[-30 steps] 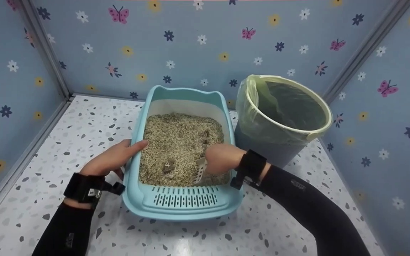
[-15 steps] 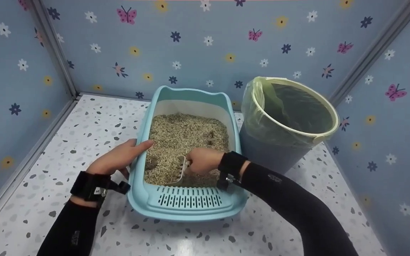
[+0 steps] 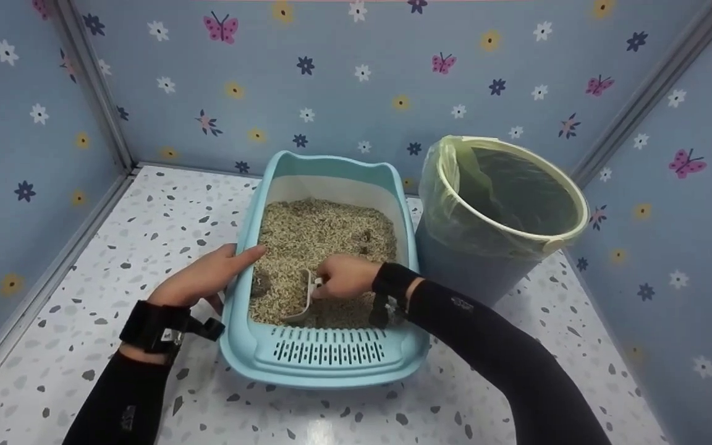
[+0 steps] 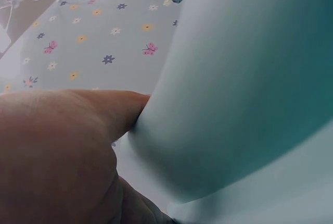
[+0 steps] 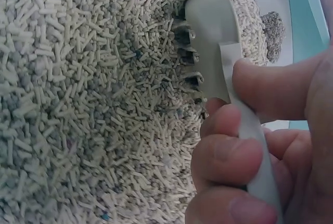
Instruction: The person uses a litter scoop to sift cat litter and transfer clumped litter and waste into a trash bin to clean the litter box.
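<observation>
Inside the box (image 3: 325,375), the scoop (image 5: 210,26), gripped by the right hand (image 3: 347,276), has slid left through the litter (image 3: 316,225), so the digging is now closer to the left hand (image 3: 200,277), which holds the box.

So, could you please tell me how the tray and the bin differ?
The tray is low and roughly rectangular, while the bin is taller, with a rounded mouth. The tray holds litter, whereas the bin is lined with a translucent bag. Both are open-topped and stand on the speckled surface.
</observation>
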A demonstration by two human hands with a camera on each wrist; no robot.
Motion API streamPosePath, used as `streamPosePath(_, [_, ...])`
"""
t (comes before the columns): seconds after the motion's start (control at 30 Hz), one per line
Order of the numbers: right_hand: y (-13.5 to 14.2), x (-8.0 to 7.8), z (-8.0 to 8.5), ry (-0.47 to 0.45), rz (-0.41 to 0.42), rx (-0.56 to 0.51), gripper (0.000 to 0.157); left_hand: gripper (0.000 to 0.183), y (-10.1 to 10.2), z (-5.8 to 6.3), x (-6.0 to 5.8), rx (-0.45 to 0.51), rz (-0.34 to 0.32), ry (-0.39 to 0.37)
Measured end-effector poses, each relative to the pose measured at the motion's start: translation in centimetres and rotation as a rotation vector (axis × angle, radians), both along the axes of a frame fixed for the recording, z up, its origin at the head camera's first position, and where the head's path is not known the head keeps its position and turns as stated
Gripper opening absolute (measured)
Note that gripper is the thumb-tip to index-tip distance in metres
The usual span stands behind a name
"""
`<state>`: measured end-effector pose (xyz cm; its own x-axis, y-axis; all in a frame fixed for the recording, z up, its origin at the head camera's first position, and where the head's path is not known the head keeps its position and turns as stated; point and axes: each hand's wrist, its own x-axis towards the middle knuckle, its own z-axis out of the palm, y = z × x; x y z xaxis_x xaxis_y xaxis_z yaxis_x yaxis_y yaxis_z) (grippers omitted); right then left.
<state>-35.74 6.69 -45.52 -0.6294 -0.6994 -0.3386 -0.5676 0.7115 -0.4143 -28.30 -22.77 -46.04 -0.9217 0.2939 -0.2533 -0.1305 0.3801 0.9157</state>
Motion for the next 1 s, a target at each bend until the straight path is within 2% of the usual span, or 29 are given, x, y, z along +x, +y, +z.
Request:
streamPosePath(0.33, [0.08,-0.72,-0.75,0.011,0.046,-0.074,0.038,0.081,-0.07,0.03,0.00,0.002,-0.001,0.002])
streamPosePath(0.53, [0.30,-0.68,-0.48,0.003,0.052,-0.117,0.041,0.079,0.02,0.01,0.01,-0.003,-0.003,0.002])
streamPosePath(0.7, [0.58,-0.68,-0.02,-0.015,0.040,-0.157,0.041,0.083,0.10,0.16,-0.35,-0.011,-0.001,-0.004])
streamPosePath(1.0, [0.96,-0.43,0.16,-0.049,0.008,-0.219,0.038,0.084,0.02,-0.09,-0.23,-0.035,-0.001,-0.002])
